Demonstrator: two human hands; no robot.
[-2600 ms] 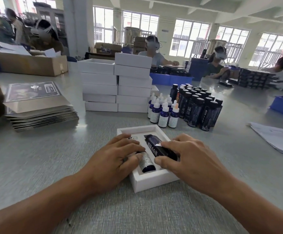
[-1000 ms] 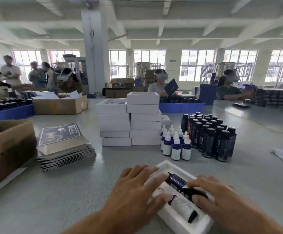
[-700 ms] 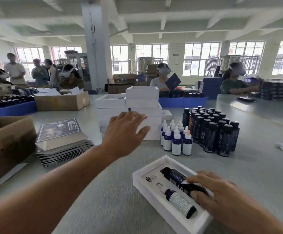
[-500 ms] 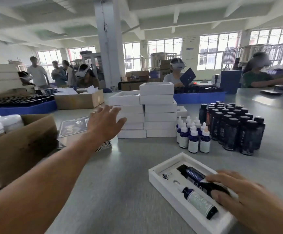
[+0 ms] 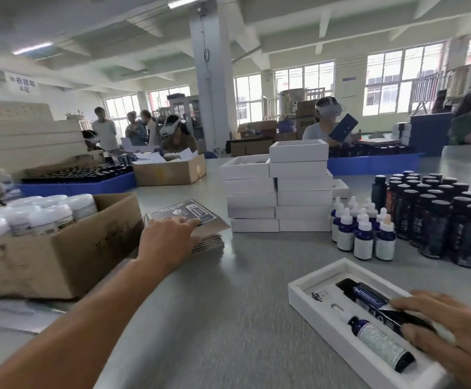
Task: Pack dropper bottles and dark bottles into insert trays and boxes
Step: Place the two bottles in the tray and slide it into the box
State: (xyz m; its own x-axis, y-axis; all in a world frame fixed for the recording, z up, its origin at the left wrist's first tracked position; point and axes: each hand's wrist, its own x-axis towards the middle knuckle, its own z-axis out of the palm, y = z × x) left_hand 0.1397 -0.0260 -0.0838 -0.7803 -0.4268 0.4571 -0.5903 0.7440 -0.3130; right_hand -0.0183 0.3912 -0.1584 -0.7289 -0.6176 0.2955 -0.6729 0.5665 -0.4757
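A white insert tray (image 5: pixel 310 297) lies at the lower right with a dark bottle (image 5: pixel 369 297) and a dropper bottle (image 5: pixel 374 339) lying side by side in it. My right hand (image 5: pixel 453 332) rests on the tray's near end, fingers spread over the dark bottle. My left hand (image 5: pixel 167 240) reaches far left and lies flat on a stack of flat printed box sleeves (image 5: pixel 192 217), fingers straight. Standing dropper bottles (image 5: pixel 363 231) and standing dark bottles (image 5: pixel 436 217) are grouped behind the tray.
Two stacks of white boxes (image 5: pixel 279 192) stand at the middle back. A cardboard carton (image 5: pixel 60 248) with white-capped jars sits at the left. Another carton (image 5: pixel 169 171) and a blue crate (image 5: pixel 82 183) of dark bottles are further back. Several people work at tables beyond.
My left hand left the tray, swung left across the table and came down on the sleeve stack. My right hand stayed on the tray. The view turned left.
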